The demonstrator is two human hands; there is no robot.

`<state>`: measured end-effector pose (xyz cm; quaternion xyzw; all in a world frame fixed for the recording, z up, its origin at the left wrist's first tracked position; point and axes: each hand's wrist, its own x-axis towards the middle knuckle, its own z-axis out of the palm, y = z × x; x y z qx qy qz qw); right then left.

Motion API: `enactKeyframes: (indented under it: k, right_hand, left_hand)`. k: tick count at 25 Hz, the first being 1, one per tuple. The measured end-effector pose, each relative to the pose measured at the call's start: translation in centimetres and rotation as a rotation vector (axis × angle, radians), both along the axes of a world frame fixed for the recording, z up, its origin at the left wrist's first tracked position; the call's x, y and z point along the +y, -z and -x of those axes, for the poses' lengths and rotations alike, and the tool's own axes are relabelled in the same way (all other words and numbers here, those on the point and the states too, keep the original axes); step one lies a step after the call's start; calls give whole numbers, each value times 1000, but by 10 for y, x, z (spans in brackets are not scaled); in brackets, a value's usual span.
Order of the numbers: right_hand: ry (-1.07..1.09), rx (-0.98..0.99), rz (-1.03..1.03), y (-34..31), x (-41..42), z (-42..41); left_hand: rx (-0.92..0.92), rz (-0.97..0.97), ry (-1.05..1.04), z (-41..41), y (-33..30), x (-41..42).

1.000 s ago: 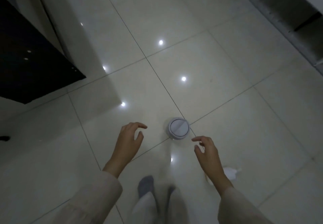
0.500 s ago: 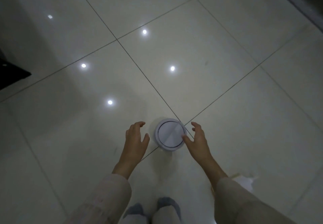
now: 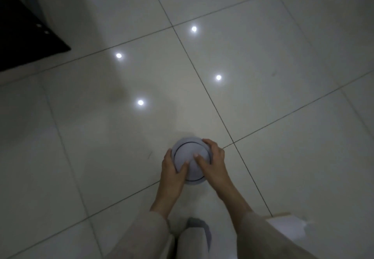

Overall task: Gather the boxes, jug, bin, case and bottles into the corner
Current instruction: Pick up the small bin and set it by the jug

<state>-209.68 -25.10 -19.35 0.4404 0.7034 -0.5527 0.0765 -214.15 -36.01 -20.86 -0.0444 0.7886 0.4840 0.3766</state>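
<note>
We see the bin (image 3: 190,160) from straight above, so mostly its lid shows: it is round, pale grey-white, with a thin dark ring running just inside the edge. The wall under the lid is almost hidden from this angle. The bin stands on the tiled floor (image 3: 283,60), low in the middle of the view, just left of the point where two grout lines cross.

Both hands are on the bin. The left hand (image 3: 172,166) grips its left side, with the fingers curled around the rim and the thumb lying on the lid. The right hand (image 3: 213,160) grips the right side in the same manner, with fingers wrapped over the far edge and the thumb resting on top of the lid near the centre. The two thumbs are near each other.

Pale sleeves (image 3: 145,236) cover the forearms. Below the bin a foot in a grey sock (image 3: 199,225) shows between the arms. A white box-like thing (image 3: 287,228) lies on the floor beside the right sleeve; its shape is blurred. A dark panel (image 3: 22,36) stands at the upper left, and several small bright light spots (image 3: 140,102) reflect on the glossy tiles.
</note>
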Motion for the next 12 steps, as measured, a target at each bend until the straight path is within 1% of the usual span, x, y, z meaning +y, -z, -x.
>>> enactKeyframes:
  k: [3, 7, 12]
  right_hand:
    - [-145, 46, 42, -51, -50, 13]
    - [-312, 113, 170, -126, -118, 32]
    - [-567, 166, 253, -204, -205, 51]
  left_hand:
    - [35, 8, -171, -2, -57, -59]
    - [96, 69, -388, -3, -131, -137]
    - [187, 139, -718, -14, -205, -226]
